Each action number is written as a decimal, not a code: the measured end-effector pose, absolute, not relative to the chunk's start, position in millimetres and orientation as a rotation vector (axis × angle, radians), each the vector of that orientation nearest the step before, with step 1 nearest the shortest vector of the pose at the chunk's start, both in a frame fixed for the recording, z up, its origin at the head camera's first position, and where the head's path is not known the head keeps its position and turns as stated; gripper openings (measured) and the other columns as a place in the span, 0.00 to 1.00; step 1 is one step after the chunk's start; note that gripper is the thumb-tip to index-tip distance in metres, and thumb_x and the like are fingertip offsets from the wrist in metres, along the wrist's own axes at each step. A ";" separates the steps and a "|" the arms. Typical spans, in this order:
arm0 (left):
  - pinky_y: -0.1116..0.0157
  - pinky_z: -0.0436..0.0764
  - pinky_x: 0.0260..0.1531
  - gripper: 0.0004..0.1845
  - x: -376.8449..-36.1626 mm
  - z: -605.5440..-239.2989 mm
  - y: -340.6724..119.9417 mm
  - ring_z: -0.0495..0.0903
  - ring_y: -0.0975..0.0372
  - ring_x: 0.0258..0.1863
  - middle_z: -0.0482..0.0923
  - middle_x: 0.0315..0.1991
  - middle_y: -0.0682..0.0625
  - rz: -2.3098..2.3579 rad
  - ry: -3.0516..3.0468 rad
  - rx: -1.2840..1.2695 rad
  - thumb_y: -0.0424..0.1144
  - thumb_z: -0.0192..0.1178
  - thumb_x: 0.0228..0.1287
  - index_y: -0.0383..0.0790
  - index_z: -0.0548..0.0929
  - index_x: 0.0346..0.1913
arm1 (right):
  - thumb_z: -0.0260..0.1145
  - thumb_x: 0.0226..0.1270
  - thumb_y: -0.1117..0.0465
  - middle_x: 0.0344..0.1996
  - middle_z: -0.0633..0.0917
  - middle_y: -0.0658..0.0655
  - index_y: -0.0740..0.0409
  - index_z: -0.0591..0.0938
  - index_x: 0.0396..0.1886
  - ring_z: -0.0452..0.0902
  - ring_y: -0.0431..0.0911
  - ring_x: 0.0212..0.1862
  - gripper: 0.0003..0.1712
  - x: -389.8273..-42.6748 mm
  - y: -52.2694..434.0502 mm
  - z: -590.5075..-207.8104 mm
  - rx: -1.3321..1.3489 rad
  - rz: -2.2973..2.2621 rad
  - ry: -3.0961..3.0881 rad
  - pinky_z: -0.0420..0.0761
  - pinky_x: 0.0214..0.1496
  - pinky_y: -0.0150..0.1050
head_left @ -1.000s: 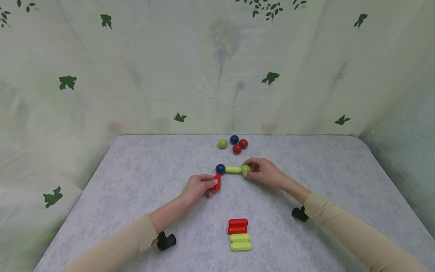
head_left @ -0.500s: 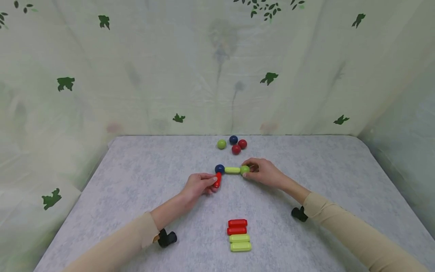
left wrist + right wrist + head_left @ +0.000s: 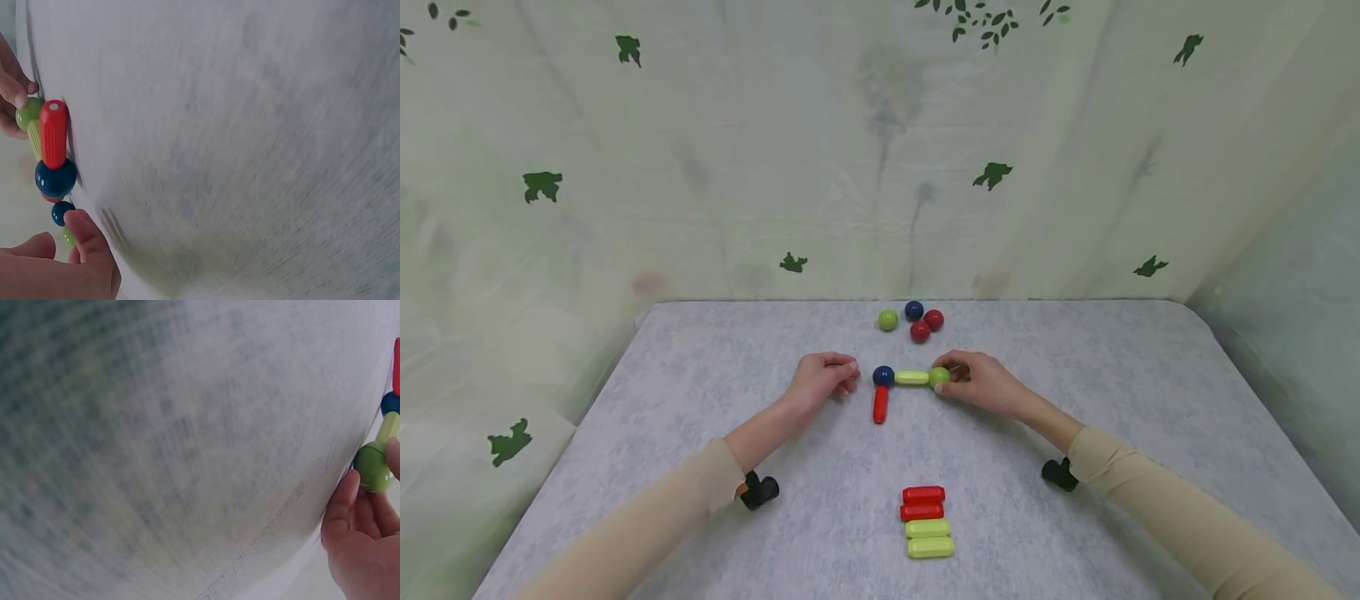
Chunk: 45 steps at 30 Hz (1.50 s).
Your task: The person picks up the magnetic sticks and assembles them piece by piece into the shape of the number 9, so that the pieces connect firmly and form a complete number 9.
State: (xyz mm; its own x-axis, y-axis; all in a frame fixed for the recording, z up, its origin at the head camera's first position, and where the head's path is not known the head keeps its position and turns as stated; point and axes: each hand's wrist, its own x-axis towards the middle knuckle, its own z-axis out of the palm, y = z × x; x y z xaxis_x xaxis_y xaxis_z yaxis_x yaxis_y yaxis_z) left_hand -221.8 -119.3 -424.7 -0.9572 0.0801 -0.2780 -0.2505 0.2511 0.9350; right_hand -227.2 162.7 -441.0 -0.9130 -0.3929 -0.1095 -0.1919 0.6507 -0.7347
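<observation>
On the grey table (image 3: 700, 400) lies a joined piece: a blue ball (image 3: 883, 376), a green rod (image 3: 912, 377) running right to a green ball (image 3: 938, 377), and a red rod (image 3: 880, 404) pointing toward me from the blue ball. My right hand (image 3: 981, 384) pinches the green ball (image 3: 373, 466). My left hand (image 3: 820, 379) rests just left of the blue ball (image 3: 55, 177), fingers loosely curled and holding nothing. The red rod (image 3: 54, 133) lies free.
Several loose balls, green (image 3: 888, 319), blue (image 3: 913, 311) and two red (image 3: 927, 325), sit at the back centre. Near me, two red rods (image 3: 922, 502) and two green rods (image 3: 928, 537) lie stacked in a row. A leaf-print curtain (image 3: 775, 150) walls the table.
My left hand let go of the red rod and drew back to the left and up. The rod stays attached to the blue ball. The right hand has not moved.
</observation>
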 end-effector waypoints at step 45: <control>0.57 0.73 0.55 0.22 -311.5 -439.1 -63.9 0.75 0.51 0.54 0.74 0.60 0.39 1.408 2.698 0.162 0.32 0.61 0.67 0.36 0.76 0.63 | 0.71 0.65 0.55 0.44 0.82 0.49 0.52 0.81 0.55 0.77 0.45 0.46 0.20 -227.5 164.8 -442.1 -0.517 -1.123 2.618 0.78 0.50 0.43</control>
State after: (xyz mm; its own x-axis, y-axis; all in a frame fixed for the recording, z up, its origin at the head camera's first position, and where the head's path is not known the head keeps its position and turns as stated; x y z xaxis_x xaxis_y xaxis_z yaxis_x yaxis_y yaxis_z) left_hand -311.5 -63.9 -439.1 -0.9899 0.1373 -0.0345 0.0503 0.5684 0.8212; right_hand -227.5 164.8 -442.1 -0.9070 -0.4126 -0.0843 -0.2232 0.6406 -0.7347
